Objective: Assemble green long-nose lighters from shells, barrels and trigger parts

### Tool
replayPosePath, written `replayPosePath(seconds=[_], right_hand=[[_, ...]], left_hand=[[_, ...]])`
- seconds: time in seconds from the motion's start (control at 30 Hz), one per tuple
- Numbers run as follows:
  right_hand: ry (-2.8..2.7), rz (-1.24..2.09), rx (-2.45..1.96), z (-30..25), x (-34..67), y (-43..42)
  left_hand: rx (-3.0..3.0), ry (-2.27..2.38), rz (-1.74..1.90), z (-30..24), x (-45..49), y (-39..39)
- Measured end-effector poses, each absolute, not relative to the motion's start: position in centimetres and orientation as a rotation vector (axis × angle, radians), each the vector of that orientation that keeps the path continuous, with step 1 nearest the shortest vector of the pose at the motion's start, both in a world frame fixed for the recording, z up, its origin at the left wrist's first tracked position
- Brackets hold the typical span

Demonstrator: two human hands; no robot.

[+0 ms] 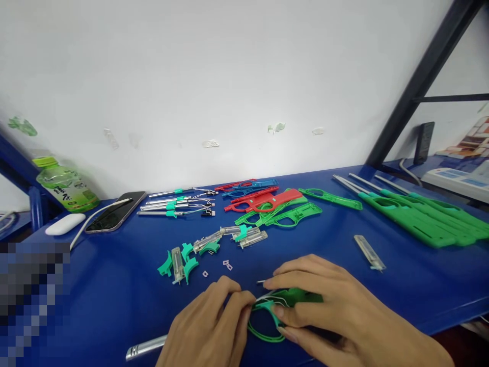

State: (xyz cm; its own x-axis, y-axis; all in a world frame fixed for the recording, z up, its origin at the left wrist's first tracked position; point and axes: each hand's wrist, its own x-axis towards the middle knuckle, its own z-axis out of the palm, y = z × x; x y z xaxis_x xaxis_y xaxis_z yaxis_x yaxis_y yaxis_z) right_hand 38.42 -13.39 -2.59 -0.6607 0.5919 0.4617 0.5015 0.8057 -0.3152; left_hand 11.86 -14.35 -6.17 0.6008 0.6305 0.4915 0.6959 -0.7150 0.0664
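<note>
A green lighter half-shell (301, 294) with a trigger-guard loop is held low over the blue table. My left hand (210, 326) pinches its front end, fingers closed. From under that hand a silver metal tube (145, 347) sticks out to the left. My right hand (332, 306) is closed around the handle, its thumb against a teal trigger (272, 307) inside the shell. Thin white wires (281, 299) run along the shell between both hands. A small metal pin (260, 282) shows by the right fingertips. My fingers hide much of the shell's inside.
Clear fuel tanks (208, 241), teal triggers (191, 267) and tiny white clips (227, 264) lie ahead. Behind are wired metal tubes (164, 206) and coloured shells (267, 201). Several green lighters (424, 224) and a lone tank (369, 252) lie right; a phone (116, 211) and bottle (66, 186) stay left.
</note>
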Motion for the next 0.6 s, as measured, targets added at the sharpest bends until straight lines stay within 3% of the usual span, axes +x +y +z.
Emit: replayPosePath(seconds=[0.6], right_hand=[[-2.423,0.281,-0.775,-3.1,38.6,-13.6]], left_hand=[[-2.615,-1.019,-0.486,-5.9,11.9,-14.6]])
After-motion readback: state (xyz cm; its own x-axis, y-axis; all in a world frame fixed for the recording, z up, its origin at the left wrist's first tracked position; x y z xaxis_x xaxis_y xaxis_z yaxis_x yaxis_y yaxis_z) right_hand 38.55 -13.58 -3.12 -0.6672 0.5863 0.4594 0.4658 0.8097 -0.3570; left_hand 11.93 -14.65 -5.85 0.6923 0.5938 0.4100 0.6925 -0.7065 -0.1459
